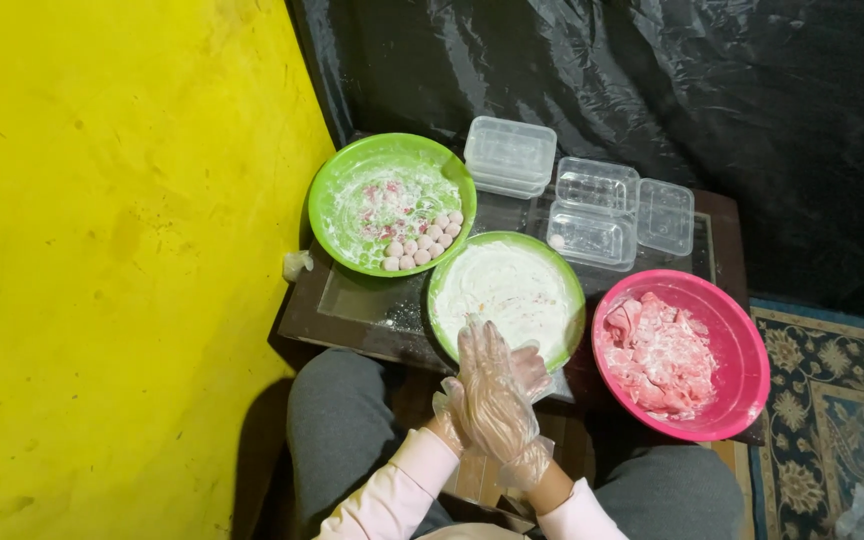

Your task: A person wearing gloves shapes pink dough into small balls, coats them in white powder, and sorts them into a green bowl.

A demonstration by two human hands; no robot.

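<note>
Both hands wear thin clear plastic gloves and are pressed palm to palm over the person's lap, just near of the table's near edge. The right hand point(497, 395) lies on top, fingers stretched flat and pointing far, towards the middle bowl; the left hand point(452, 410) sits beneath it, mostly covered, fingers likewise extended. Whether anything lies between the palms cannot be told. Pale pink sleeves reach to the wrists, and grey-clad knees point(342, 420) frame the hands. The small dark table point(372, 310) carries a green bowl of white flour point(505, 290) directly beyond the fingertips, a second green bowl point(392, 203) at the far left holding small pale pink balls point(424, 243) in flour, and a pink bowl of floured pink dough pieces point(680, 353) at the right. Clear plastic boxes point(592, 205) stand at the far side. A yellow wall point(112, 250) rises on the left, black sheeting point(602, 70) hangs behind, and a patterned rug point(832, 400) lies at the right.
</note>
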